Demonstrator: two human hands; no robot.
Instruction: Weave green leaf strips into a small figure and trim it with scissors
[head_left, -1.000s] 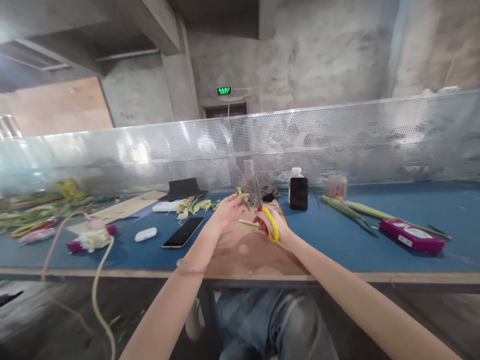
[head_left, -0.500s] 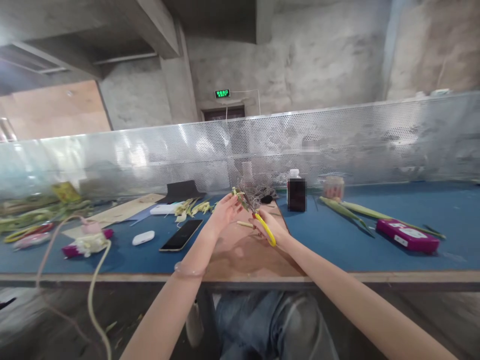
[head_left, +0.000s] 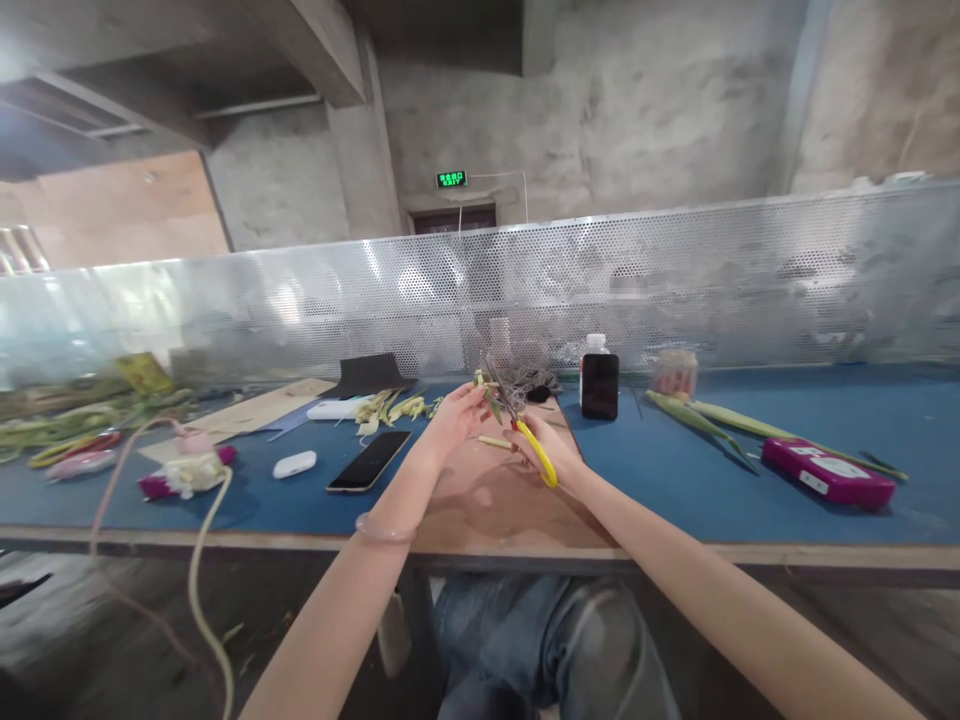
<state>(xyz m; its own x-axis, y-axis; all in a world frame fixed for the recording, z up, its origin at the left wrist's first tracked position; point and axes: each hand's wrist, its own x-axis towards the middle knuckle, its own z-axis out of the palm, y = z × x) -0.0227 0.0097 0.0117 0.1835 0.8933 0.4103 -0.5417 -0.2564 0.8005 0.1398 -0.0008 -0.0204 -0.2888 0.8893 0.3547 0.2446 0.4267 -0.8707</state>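
Note:
Between the fingers of my left hand (head_left: 459,415) is a small green and pale plant piece (head_left: 491,402), above the brown board (head_left: 495,510). My right hand (head_left: 546,452) grips yellow-handled scissors (head_left: 541,455), whose blades point up and away, close beside the plant piece. Whether the blades touch it is too small to tell. Under my hands, a pale stem (head_left: 495,442) lies on the board. Tangled grey strands (head_left: 525,382) lie just behind the scissors.
Left on the blue table (head_left: 675,480) are a dark phone (head_left: 369,462), a white case (head_left: 295,464), yellowish leaf pieces (head_left: 409,407) and a corded tool (head_left: 191,472). To the right are a bottle (head_left: 596,343), a jar (head_left: 676,374), long leaves (head_left: 701,428) and a magenta box (head_left: 829,474).
The view has shifted slightly, so the table items appear a little further right and higher. Both hands keep their holds on the plant piece and the scissors.

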